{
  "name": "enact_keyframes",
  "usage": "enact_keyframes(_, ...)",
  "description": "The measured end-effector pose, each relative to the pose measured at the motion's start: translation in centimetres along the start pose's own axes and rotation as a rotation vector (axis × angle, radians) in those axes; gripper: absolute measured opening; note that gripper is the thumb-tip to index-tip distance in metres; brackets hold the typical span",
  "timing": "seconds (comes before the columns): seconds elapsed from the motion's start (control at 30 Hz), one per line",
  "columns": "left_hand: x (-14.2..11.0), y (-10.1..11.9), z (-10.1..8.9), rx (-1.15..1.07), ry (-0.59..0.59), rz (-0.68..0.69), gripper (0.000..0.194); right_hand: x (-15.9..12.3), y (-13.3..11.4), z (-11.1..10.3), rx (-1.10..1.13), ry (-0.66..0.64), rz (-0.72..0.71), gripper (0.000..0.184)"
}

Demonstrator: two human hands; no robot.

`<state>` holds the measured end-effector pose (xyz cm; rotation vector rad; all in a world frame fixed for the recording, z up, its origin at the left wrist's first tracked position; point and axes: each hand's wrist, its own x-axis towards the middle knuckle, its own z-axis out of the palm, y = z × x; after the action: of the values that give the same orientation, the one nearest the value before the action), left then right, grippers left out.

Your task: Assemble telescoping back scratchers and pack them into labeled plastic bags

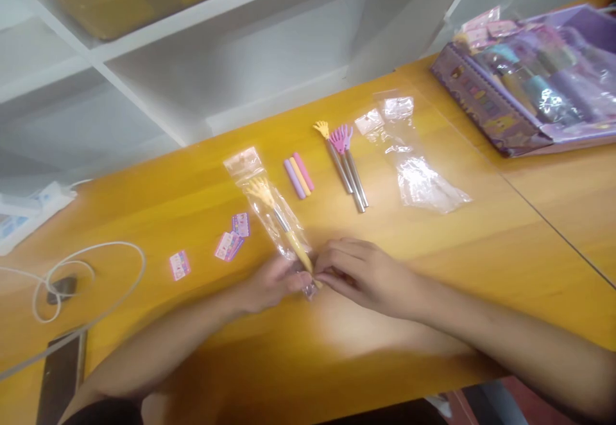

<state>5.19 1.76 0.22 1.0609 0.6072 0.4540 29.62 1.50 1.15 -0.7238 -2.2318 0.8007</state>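
Note:
A yellow hand-shaped back scratcher [293, 240] lies inside a clear plastic bag [244, 163], slanting toward me. My left hand [279, 284] grips the bag and the handle's lower end, thumb on top. From the right, my right hand [363, 274] pinches at that same end; whether it has the handle tip or the bag's edge is hard to see. Beyond my hands are a yellow scratcher rod [321, 130] and pink and purple ones [341, 139] with bare metal shafts. Loose purple, yellow and pink handle tubes [298, 176] rest beside them.
Flattened clear bags [423, 181] lie at the right, near a purple display box [491, 107] full of wrapped items. Small printed cards [179, 265] are at the left. A white cable [137, 245], a phone [60, 373] and a power strip [36, 213] sit farther left.

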Motion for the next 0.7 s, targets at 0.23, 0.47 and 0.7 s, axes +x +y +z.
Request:
enact_keyframes(0.23,0.04,-0.42,0.13,0.080,0.036,-0.014,0.035,0.02,-0.33,0.12,0.039,0.015,0.036,0.004)
enact_keyframes(0.47,0.22,-0.45,0.16,0.172,0.069,0.056,0.029,-0.26,-0.21,0.42,0.062,0.022,0.130,0.011)
enact_keyframes(0.7,0.06,-0.12,0.11,0.219,0.083,0.072,0.030,-0.18,-0.20,0.19,0.157,-0.105,0.375,0.028)
